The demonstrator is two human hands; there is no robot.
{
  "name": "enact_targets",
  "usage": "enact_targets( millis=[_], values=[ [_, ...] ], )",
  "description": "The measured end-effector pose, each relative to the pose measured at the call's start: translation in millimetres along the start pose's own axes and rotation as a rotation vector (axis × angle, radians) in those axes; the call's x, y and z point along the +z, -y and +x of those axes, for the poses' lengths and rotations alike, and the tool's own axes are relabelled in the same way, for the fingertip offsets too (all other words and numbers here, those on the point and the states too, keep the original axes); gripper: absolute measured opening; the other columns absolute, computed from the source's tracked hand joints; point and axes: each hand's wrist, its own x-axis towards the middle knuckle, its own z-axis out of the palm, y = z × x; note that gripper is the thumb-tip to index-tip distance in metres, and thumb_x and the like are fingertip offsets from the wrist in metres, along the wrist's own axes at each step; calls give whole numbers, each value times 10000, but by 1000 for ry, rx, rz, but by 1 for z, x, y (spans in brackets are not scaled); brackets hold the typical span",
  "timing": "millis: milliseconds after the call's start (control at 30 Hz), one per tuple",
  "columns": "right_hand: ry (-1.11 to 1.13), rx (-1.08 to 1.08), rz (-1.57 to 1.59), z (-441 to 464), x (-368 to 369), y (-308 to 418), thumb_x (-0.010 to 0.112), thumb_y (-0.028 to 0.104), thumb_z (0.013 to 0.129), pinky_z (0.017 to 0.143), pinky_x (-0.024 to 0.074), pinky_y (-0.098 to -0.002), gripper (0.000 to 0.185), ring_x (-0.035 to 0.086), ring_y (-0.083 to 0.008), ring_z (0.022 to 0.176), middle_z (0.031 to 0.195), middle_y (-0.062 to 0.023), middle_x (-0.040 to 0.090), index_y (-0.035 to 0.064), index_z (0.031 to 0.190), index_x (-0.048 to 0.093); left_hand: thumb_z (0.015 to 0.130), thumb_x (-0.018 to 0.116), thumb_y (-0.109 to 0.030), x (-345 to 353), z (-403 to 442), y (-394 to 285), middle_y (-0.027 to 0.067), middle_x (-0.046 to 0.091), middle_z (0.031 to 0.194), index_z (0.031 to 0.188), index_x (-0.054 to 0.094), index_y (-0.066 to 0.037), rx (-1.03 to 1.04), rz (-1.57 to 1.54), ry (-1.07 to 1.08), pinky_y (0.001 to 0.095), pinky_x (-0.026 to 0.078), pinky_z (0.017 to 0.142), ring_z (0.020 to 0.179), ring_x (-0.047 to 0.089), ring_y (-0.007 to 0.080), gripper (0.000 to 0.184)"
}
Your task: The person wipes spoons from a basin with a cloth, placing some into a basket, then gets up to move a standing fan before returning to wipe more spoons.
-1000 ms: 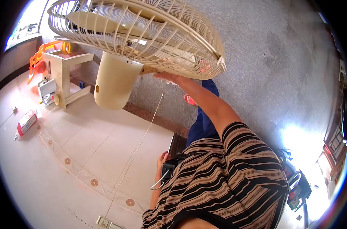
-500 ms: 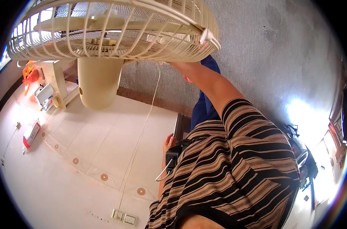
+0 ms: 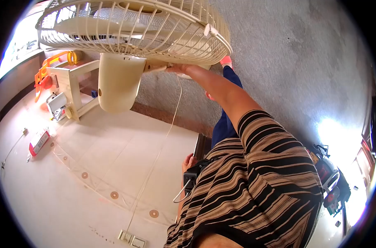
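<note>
A cream standing fan fills the upper left, with a round wire cage (image 3: 130,31) and a smooth motor housing (image 3: 119,82). My right hand (image 3: 177,68) is closed round the pale neck piece behind the cage, its fingertips partly hidden. From beside it a thin white cord (image 3: 168,134) runs down to a wall socket (image 3: 125,236). My left hand (image 3: 189,161) is low by my waist, fingers curled at the edge of a dark object (image 3: 202,145); what it grips is mostly hidden. A black device (image 3: 191,178) with a white cable sits beside it.
Behind the fan stands a small wooden stool (image 3: 74,89) with orange items and a white container on it. A red and white packet (image 3: 39,143) lies to the left against the pale tiles (image 3: 97,144). At the right is a parked motorbike (image 3: 330,182) on the grey floor (image 3: 287,62).
The fan swung left and up in the view, then came partly back right. Its cage now looks more tilted than half a second ago, and my right hand shows again at its neck.
</note>
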Motion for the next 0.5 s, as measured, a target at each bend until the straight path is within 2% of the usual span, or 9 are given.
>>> enact_targets(
  millis=[67,133,200,300,333,367,433,467,500],
  values=[
    [73,5,-630,-1,6,-18,485,582,872,1027,394,-481,732,469,-330,1235,1405,-176,416,79,1389,361,932,614,-244,-3,1,9,92,644,972,1261,538,-33,39,-11,-16,306,521,747,850,629,174,398],
    [53,296,-1171,-28,-7,54,524,592,838,1022,357,-479,776,464,-392,1222,1383,-187,446,122,1419,316,933,609,-252,2,0,5,111,644,972,1255,548,-53,89,3,-15,323,525,724,840,639,193,383],
    [157,521,-778,-55,-36,88,591,526,808,1001,382,-467,736,512,-398,1163,1295,-189,532,120,1387,389,945,595,-226,6,-2,-7,77,649,955,1251,539,-7,44,-4,-49,285,519,761,841,618,148,381],
    [-24,573,-527,-119,-89,117,609,373,769,740,502,-445,380,643,-333,874,945,-139,679,66,988,660,948,589,-241,4,10,-6,85,652,977,1261,535,-2,110,70,-54,279,513,760,870,618,156,398],
    [-225,387,-543,-147,-106,92,607,363,767,756,503,-442,377,635,-324,911,975,-125,673,68,997,651,949,585,-237,6,13,-9,84,653,973,1257,538,2,138,96,-55,273,510,762,873,618,152,392],
    [98,16,-1069,-176,-145,62,593,316,790,787,500,-428,335,626,-310,947,1000,-121,671,79,1017,659,950,581,-233,11,14,-10,82,653,970,1253,541,6,164,111,-66,266,507,765,877,618,148,387],
    [-341,435,-391,-227,-204,57,590,295,850,787,490,-356,286,623,-266,952,997,-93,676,74,1012,673,945,577,-217,31,7,-26,74,668,957,1214,567,15,213,110,-97,237,495,766,861,615,122,356],
    [-480,527,-211,-247,-233,85,597,324,858,760,478,-325,296,620,-202,890,939,-81,674,59,965,679,942,581,-213,38,7,-34,71,667,950,1194,578,15,226,133,-84,237,496,754,846,613,120,340],
    [-621,571,-156,-273,-265,77,655,343,851,572,463,-286,271,569,-106,610,655,-4,579,85,771,634,940,585,-209,46,7,-42,67,665,944,1174,589,14,239,157,-70,236,497,743,832,611,119,324]
  ],
)
